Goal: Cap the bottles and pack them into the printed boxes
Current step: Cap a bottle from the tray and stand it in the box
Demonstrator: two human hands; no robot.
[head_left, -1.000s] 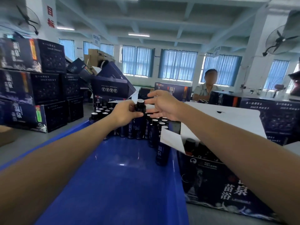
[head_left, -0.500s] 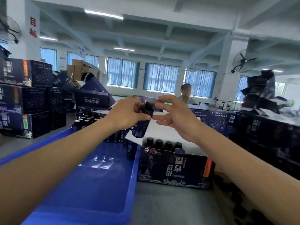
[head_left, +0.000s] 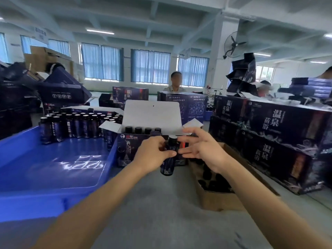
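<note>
Dark bottle (head_left: 168,165): left hand (head_left: 152,155) grips, right hand (head_left: 201,148) splayed.

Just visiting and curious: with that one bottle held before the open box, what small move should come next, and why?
Probably set the bottle into the open printed box, next to the four capped bottles standing there. The left hand grips it just before that box, a cap seems to be on it, and the right hand is open beside it.

One wide-angle view, from the wearer's head, faces forward and slightly down over the table (head_left: 170,212). The left hand (head_left: 152,155) and right hand (head_left: 203,150) sit close at mid-frame either side of a bottle (head_left: 168,167); windows (head_left: 150,67) and ceiling (head_left: 125,13) fill the far top.
</note>
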